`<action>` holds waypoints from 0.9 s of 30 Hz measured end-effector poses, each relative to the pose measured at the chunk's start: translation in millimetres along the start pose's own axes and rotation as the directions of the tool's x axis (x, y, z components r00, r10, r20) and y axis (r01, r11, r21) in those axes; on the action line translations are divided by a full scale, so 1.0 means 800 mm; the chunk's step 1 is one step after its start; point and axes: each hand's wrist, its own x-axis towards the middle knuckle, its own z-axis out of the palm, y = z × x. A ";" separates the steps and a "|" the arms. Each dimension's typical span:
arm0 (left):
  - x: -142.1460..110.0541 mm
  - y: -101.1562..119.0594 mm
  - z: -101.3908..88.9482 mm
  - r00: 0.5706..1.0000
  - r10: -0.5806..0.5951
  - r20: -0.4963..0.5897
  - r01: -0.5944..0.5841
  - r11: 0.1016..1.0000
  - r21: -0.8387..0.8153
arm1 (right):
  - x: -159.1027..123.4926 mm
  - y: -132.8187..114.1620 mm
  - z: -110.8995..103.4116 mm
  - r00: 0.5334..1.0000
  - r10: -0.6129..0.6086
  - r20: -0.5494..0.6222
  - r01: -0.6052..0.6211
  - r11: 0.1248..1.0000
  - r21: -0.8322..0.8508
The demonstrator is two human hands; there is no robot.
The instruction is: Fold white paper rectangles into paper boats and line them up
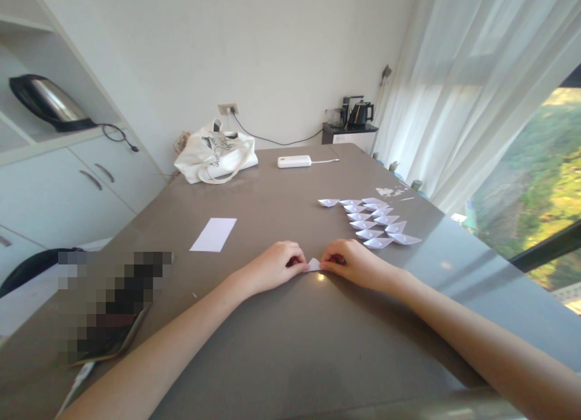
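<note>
Between my hands is a small folded white paper [314, 265], with a pointed top showing in the middle. My left hand [282, 264] pinches its left end between thumb and fingers. At the other end, my right hand [347, 261] pinches it the same way. Both hands are low over the table, close together, and hide the ends of the paper. Just beyond my right hand stand several folded paper boats [365, 224] in rough rows. A flat stack of white paper [213, 235] lies beyond my left forearm.
On the grey-brown table [272, 371], a blurred-out device [118, 311] with a white cable lies at left. A white bag [218, 154] and a white power bank [294, 161] are at the back. Paper scraps [385, 192] lie near the right edge, by the curtain [436, 93].
</note>
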 end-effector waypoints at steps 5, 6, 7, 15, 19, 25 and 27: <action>0.000 0.000 0.004 0.989 -0.150 0.018 0.151 0.985 -0.078 | 0.002 0.004 0.004 0.992 0.125 0.010 -0.125 0.992 -0.005; 0.001 0.000 0.005 0.985 -0.172 0.019 0.173 0.981 -0.090 | 0.002 0.004 0.004 0.991 0.135 0.012 -0.135 0.991 -0.006; 0.001 0.000 0.005 0.981 -0.195 0.019 0.196 0.976 -0.099 | 0.003 0.004 0.004 0.990 0.143 0.014 -0.143 0.990 -0.002; 0.005 0.008 0.003 0.938 -0.346 0.037 0.348 0.931 -0.108 | 0.004 0.005 0.005 0.981 0.193 0.036 -0.193 0.981 0.008; 0.006 0.014 0.003 0.910 -0.415 0.022 0.415 0.907 -0.063 | 0.006 0.007 0.006 0.976 0.213 0.033 -0.213 0.977 -0.013; 0.006 0.010 0.004 0.913 -0.409 0.010 0.409 0.912 -0.014 | 0.008 0.004 0.006 0.974 0.224 0.028 -0.223 0.974 -0.042; 0.006 0.007 0.003 0.924 -0.381 0.025 0.381 0.924 -0.018 | 0.008 0.003 0.007 0.976 0.218 0.025 -0.217 0.975 -0.041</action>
